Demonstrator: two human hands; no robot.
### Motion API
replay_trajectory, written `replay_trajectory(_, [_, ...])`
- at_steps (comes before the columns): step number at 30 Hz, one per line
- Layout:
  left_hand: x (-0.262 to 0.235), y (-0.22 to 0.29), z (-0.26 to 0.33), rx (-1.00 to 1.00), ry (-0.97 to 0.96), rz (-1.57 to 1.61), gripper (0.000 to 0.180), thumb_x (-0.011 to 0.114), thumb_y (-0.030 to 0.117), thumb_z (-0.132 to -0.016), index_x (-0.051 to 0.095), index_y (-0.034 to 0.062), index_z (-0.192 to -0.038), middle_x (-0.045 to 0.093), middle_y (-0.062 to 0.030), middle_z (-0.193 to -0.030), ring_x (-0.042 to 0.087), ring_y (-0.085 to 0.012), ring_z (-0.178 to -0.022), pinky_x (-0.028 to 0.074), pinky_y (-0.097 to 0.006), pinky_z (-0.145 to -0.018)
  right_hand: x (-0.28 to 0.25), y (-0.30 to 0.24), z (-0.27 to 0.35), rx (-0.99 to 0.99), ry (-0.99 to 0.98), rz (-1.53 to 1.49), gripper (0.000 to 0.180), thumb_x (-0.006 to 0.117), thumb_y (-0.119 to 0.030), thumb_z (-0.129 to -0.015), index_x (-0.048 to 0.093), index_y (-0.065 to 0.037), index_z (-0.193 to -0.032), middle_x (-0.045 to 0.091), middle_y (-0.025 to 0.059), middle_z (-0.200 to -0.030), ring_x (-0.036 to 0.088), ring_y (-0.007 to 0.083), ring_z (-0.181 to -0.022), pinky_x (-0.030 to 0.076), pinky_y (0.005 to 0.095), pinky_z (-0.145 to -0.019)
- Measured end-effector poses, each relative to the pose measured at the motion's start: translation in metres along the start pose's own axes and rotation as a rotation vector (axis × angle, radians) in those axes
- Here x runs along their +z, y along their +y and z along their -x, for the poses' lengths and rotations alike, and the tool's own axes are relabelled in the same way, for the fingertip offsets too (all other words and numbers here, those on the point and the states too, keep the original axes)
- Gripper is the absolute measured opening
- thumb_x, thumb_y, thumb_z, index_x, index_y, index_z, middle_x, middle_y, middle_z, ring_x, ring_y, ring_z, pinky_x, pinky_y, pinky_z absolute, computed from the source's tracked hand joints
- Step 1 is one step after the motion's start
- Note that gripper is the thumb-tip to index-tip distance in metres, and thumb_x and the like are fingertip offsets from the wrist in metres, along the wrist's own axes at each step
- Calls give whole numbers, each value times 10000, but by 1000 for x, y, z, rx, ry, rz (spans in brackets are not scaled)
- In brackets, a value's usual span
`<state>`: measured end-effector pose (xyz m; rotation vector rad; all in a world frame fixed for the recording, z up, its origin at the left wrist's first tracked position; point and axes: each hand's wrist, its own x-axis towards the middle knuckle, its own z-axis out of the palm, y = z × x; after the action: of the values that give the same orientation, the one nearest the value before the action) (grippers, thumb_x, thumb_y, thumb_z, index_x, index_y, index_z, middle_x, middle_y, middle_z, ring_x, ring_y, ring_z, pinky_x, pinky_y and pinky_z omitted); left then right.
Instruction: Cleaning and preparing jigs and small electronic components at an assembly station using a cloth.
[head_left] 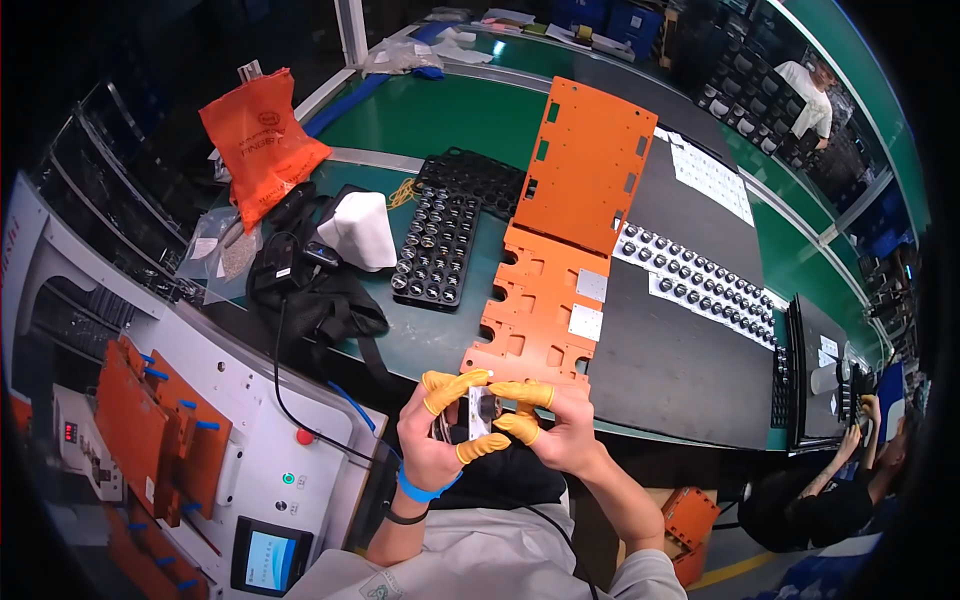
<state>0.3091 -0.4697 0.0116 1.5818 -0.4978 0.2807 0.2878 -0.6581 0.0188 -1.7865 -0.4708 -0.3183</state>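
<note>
Just in front of my body I hold a small white plate with a black round part (489, 405) on it. The fingers of my left hand (432, 432) grip the white plate from its left side, top and bottom. On the other side, my right hand (563, 430) pinches the black round part between thumb and fingers. Yellow finger cots cover several fingertips. The orange fixture plate (530, 310) lies just beyond my hands, with two small white square plates (586, 320) on its right side. An orange cover plate (585, 165) extends from its far end.
A black tray of round lens-like parts (432, 250) stands left of the fixture. Rows of black round parts on white strips (700, 285) lie on the dark mat (670, 370). Left are an orange bag (262, 140), a black strap and a machine (300, 490). A co-worker (840, 480) works at right.
</note>
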Motion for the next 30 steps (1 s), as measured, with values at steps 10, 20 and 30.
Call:
replay_trajectory(10, [5, 1, 1, -19, -82, -24, 689, 964, 321, -617, 714, 89, -1216, 620, -15, -1008, 480, -123, -714, 425, -249, -606, -10, 0, 4, -110, 36, 129, 361, 788, -51, -836, 722, -13, -1189, 641, 70, -716, 550, 150, -568, 438, 291, -541])
replay_trajectory(20, [12, 6, 3, 2, -119, -107, 659, 960, 270, -639, 702, 69, -1211, 666, -69, -1102, 636, -197, -874, 520, -289, -720, -12, 7, 17, 67, 70, -39, 335, 767, -43, -854, 714, 15, -1180, 719, 97, -817, 620, 148, -641, 516, 283, -643])
replay_trajectory(30, [12, 9, 2, -25, -147, -171, 639, 947, 223, -657, 700, 49, -1220, 672, -112, -1079, 670, -279, -961, 561, -361, -839, -12, 2, 21, 79, 67, 111, 363, 773, -43, -845, 710, 6, -1200, 695, 117, -769, 585, 173, -570, 457, 287, -562])
